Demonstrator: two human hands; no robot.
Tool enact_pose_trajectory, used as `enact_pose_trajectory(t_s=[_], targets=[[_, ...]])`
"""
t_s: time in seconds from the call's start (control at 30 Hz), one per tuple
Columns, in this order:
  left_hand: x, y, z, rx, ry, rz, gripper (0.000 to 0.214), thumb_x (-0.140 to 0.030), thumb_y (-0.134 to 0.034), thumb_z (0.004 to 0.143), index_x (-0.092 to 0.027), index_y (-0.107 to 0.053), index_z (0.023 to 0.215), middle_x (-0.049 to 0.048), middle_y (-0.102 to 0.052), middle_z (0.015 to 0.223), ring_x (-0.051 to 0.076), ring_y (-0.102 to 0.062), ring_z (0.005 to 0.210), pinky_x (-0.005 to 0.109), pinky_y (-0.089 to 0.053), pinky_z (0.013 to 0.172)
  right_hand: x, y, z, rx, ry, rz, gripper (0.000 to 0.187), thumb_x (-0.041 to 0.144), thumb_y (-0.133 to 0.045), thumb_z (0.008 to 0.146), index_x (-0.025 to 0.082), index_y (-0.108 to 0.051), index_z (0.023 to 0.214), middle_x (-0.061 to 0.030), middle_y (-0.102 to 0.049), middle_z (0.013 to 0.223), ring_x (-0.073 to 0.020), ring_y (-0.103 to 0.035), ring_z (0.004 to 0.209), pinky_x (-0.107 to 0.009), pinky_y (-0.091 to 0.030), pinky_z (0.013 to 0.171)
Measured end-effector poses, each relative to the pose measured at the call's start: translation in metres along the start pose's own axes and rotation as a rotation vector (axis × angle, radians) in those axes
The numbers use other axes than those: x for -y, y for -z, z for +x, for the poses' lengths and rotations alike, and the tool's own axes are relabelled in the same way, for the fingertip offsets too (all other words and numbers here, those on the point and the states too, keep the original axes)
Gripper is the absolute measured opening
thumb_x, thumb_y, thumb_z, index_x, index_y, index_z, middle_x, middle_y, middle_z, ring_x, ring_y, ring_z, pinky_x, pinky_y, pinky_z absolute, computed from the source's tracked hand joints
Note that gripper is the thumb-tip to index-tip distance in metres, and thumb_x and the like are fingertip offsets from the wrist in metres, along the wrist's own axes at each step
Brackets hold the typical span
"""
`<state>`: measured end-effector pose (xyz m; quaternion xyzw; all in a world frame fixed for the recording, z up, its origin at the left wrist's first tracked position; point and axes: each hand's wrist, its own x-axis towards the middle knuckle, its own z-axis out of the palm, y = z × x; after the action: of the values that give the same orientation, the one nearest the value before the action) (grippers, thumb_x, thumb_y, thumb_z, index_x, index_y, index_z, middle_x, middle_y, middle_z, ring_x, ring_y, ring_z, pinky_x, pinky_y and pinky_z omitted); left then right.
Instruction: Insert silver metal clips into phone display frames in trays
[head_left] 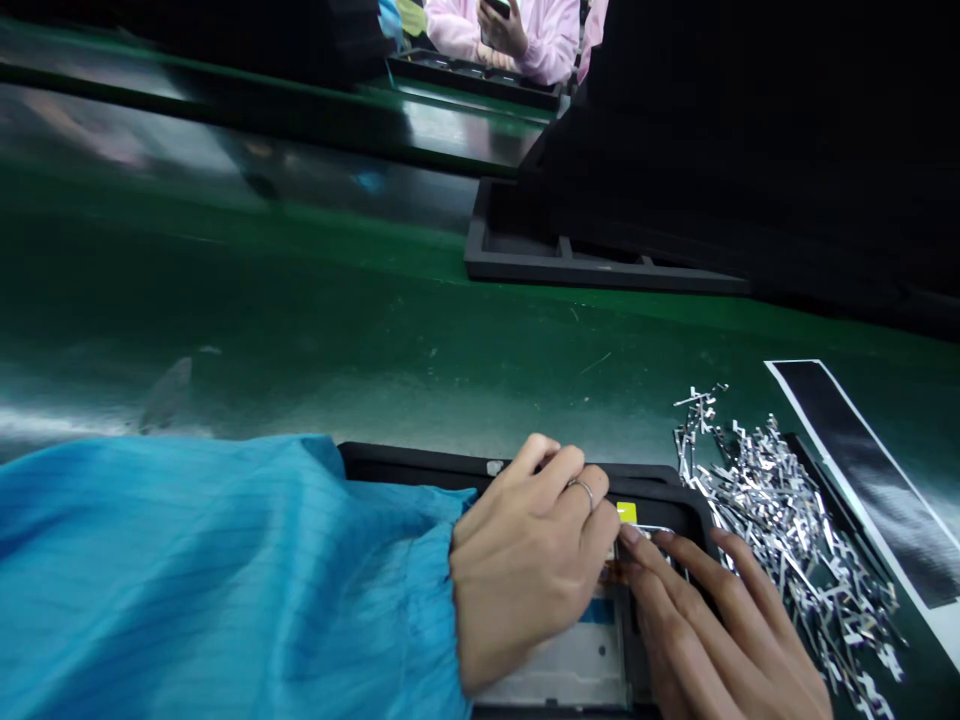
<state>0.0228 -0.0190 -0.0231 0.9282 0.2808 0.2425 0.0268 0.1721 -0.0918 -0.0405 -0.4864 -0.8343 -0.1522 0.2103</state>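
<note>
Hands (pixel 600 580) curled, fingertips on tray (pixel 420 462)

The dark tray (pixel 420 463) sits at the near edge of the green belt, flat, mostly hidden. Inside it lies a pale grey flat panel (pixel 570 668) with a small yellow tag (pixel 626 512) and a thin shiny metal strip (pixel 654 529) up at its top right corner.

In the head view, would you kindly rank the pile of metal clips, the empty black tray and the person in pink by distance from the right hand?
1. Pile of metal clips, just right of the right hand.
2. Empty black tray, across the belt.
3. Person in pink, top edge.
</note>
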Motion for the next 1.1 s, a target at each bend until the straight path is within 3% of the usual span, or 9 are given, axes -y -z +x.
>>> enact_pose_trajectory(t_s=[0.1,0.3,0.5,0.6,0.8,1.0,1.1], targets=[[0.002,0.003,0.000,0.022,0.002,-0.076,0.035,-0.003,-0.018,0.078,-0.012,-0.045,0.060,0.0047,-0.041,0.063,0.016,-0.028,0.060,0.031,-0.027,0.059,-0.002,0.002,0.001,0.042,0.086,-0.032,0.024,0.010,-0.035,0.079,0.018,-0.056,0.088,-0.0005,-0.060,0.097,-0.0181,-0.056,0.084,-0.037,-0.034,0.085],[0.011,0.016,0.005,0.230,0.028,-0.201,0.017,-0.007,-0.036,0.075,-0.013,-0.047,0.063,0.0049,-0.045,0.072,0.016,-0.033,0.067,0.031,-0.025,0.061,0.000,0.004,0.005,0.067,0.108,-0.046,0.026,0.009,-0.033,0.080,0.018,-0.055,0.091,0.0003,-0.057,0.101,-0.0200,-0.054,0.091,-0.039,-0.033,0.087],[0.027,0.019,0.013,0.394,0.119,-0.344,0.019,-0.012,-0.041,0.078,-0.015,-0.054,0.064,0.0011,-0.048,0.073,0.015,-0.034,0.069,0.029,-0.021,0.059,-0.006,0.008,0.008,0.120,0.203,-0.112,0.029,0.013,-0.030,0.082,0.018,-0.056,0.093,-0.0007,-0.055,0.105,-0.0175,-0.054,0.090,-0.038,-0.031,0.090],[0.030,0.019,0.015,0.416,0.137,-0.371,0.017,-0.012,-0.046,0.077,-0.015,-0.054,0.063,-0.0002,-0.048,0.071,0.014,-0.035,0.069,0.029,-0.020,0.059,-0.009,0.007,0.008,0.105,0.266,-0.127,0.028,0.012,-0.032,0.081,0.018,-0.056,0.093,-0.0007,-0.056,0.104,-0.0168,-0.055,0.088,-0.038,-0.031,0.091],[0.026,0.019,0.017,0.409,0.128,-0.316,0.011,-0.013,-0.052,0.072,-0.013,-0.053,0.061,-0.0001,-0.048,0.071,0.014,-0.035,0.067,0.029,-0.020,0.058,-0.007,0.007,0.007,0.119,0.218,-0.130,0.026,0.013,-0.033,0.081,0.019,-0.056,0.092,-0.0006,-0.057,0.101,-0.0177,-0.055,0.088,-0.040,-0.030,0.091],[0.023,0.017,0.018,0.399,0.145,-0.269,0.011,-0.014,-0.053,0.070,-0.013,-0.053,0.060,0.0003,-0.049,0.071,0.015,-0.036,0.068,0.029,-0.022,0.058,-0.006,0.009,0.013,0.129,0.339,-0.185,0.027,0.015,-0.033,0.081,0.018,-0.057,0.094,-0.0021,-0.056,0.104,-0.0177,-0.056,0.086,-0.037,-0.035,0.088],[0.024,0.021,0.019,0.409,0.150,-0.280,0.012,-0.014,-0.054,0.071,-0.015,-0.053,0.058,-0.0007,-0.050,0.070,0.014,-0.037,0.068,0.029,-0.023,0.058,-0.002,0.008,0.014,0.143,0.306,-0.187,0.026,0.013,-0.034,0.080,0.018,-0.057,0.093,-0.0017,-0.056,0.103,-0.0175,-0.056,0.086,-0.037,-0.035,0.087]])
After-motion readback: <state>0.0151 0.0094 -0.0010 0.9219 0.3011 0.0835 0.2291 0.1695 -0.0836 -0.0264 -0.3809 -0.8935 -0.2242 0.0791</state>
